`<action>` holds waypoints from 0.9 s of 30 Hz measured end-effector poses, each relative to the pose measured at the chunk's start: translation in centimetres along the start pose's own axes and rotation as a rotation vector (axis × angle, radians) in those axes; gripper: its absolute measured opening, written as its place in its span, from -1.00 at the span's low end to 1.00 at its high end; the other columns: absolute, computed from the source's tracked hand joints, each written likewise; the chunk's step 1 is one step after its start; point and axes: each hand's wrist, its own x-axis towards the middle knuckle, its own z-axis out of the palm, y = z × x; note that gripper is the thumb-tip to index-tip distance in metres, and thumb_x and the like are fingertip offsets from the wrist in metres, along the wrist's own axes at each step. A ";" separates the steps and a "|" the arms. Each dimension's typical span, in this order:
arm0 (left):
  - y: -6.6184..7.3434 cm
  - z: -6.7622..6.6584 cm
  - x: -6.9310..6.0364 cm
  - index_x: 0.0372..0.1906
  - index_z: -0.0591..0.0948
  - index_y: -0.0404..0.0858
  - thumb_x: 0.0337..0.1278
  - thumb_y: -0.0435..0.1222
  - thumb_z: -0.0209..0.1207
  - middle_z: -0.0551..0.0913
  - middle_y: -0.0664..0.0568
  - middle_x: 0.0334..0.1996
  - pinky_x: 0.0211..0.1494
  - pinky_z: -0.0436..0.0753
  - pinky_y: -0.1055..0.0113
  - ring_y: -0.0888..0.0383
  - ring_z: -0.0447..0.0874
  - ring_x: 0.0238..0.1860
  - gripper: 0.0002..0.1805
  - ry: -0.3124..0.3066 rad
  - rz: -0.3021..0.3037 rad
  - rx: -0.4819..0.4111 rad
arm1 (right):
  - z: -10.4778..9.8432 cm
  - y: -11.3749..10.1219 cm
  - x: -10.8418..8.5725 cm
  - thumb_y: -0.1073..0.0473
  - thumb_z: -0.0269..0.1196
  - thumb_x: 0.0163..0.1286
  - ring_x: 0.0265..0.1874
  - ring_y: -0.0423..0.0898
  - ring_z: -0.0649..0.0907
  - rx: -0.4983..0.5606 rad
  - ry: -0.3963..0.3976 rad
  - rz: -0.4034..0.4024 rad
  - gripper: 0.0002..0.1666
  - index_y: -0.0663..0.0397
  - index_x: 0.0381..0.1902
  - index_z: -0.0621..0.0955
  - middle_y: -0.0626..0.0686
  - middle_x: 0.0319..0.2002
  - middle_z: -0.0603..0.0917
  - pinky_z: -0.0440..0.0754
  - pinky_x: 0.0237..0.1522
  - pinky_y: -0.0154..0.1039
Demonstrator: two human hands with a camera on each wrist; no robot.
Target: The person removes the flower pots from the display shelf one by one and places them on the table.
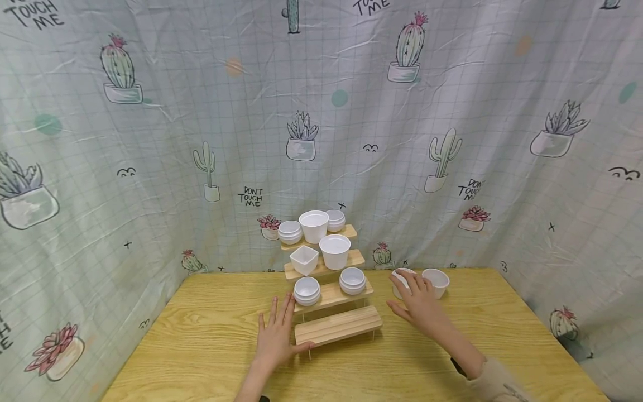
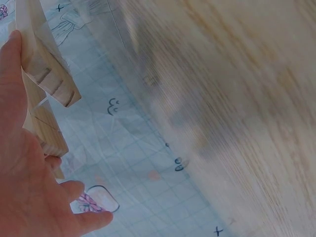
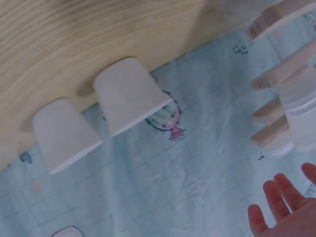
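A wooden tiered stand [image 1: 337, 326] holds several small white pots. Its top tier has a tall tapered pot [image 1: 314, 228] between two ribbed pots; below are a square pot [image 1: 304, 260] and a tapered pot [image 1: 335, 252]; the third tier carries two ribbed pots. My left hand [image 1: 276, 338] rests at the stand's left side, fingers spread, thumb at the lowest step's end. In the left wrist view its thumb touches a step's edge [image 2: 47, 79]. My right hand [image 1: 421, 306], fingers extended, is in front of a white pot [image 1: 401, 289], holding nothing; the right wrist view shows it apart from the pots.
Another white tapered pot [image 1: 436, 283] stands on the wood-grain table [image 1: 211, 335] at the back right. A cactus-print curtain [image 1: 241, 111] hangs behind the table and along both sides.
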 end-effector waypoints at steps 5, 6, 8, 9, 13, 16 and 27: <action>0.0 0.1 0.0 0.39 -0.03 -0.18 -0.47 0.40 0.12 -0.05 -0.01 0.41 0.26 0.02 -0.33 -0.16 -0.14 0.40 0.25 -0.008 -0.003 -0.007 | 0.2 -1.0 0.9 -0.18 0.12 0.20 -0.03 0.09 0.47 0.052 -0.034 -0.046 -0.35 0.10 0.14 0.40 0.20 0.04 0.47 0.45 -0.11 0.10; 0.0 0.1 0.0 0.39 -0.03 -0.18 -0.47 0.39 0.13 -0.06 -0.01 0.41 0.26 0.02 -0.33 -0.16 -0.15 0.40 0.25 -0.010 -0.004 -0.011 | 0.3 -1.2 1.1 -0.13 0.19 0.14 -0.02 0.08 0.46 0.062 -0.039 -0.056 -0.33 0.10 0.14 0.39 0.19 0.05 0.46 0.44 -0.10 0.08; 0.1 0.1 0.0 0.39 -0.03 -0.17 -0.47 0.39 0.13 -0.05 -0.01 0.41 0.26 0.01 -0.33 -0.16 -0.15 0.40 0.25 -0.010 -0.005 -0.019 | 0.5 -1.5 1.4 -0.07 0.28 0.04 -0.01 0.05 0.46 0.081 -0.046 -0.074 -0.29 0.10 0.13 0.40 0.17 0.06 0.46 0.41 -0.11 0.04; 0.1 0.1 0.0 0.39 -0.03 -0.17 -0.47 0.39 0.13 -0.05 -0.01 0.41 0.26 0.01 -0.33 -0.16 -0.15 0.40 0.25 -0.009 -0.005 -0.021 | 0.5 -1.6 1.5 -0.05 0.29 0.03 0.00 0.04 0.45 0.089 -0.051 -0.080 -0.28 0.10 0.14 0.39 0.15 0.07 0.45 0.40 -0.11 0.02; 0.1 0.1 0.0 0.39 -0.04 -0.17 -0.46 0.39 0.13 -0.06 -0.01 0.41 0.25 0.02 -0.33 -0.16 -0.15 0.40 0.25 -0.007 -0.003 -0.025 | 0.8 -2.2 2.0 -0.02 0.30 0.02 0.02 0.03 0.44 0.125 -0.053 -0.101 -0.29 0.10 0.13 0.40 0.13 0.08 0.44 0.37 -0.10 0.01; 0.1 0.2 0.0 0.39 -0.04 -0.16 -0.46 0.39 0.13 -0.07 -0.01 0.42 0.26 0.02 -0.33 -0.15 -0.15 0.40 0.25 -0.007 -0.004 -0.024 | 1.0 -2.7 2.4 0.00 0.33 0.00 0.02 0.04 0.44 0.133 -0.050 -0.115 -0.28 0.09 0.13 0.41 0.12 0.09 0.45 0.38 -0.10 0.02; 0.0 0.0 0.1 0.39 -0.03 -0.17 -0.47 0.39 0.13 -0.07 0.00 0.42 0.26 0.01 -0.32 -0.16 -0.15 0.40 0.24 -0.012 -0.010 -0.030 | 2.2 -4.2 3.9 -0.12 0.18 0.19 0.05 0.06 0.44 0.131 -0.066 -0.168 -0.37 0.00 0.17 0.39 0.18 0.18 0.40 0.40 -0.07 0.07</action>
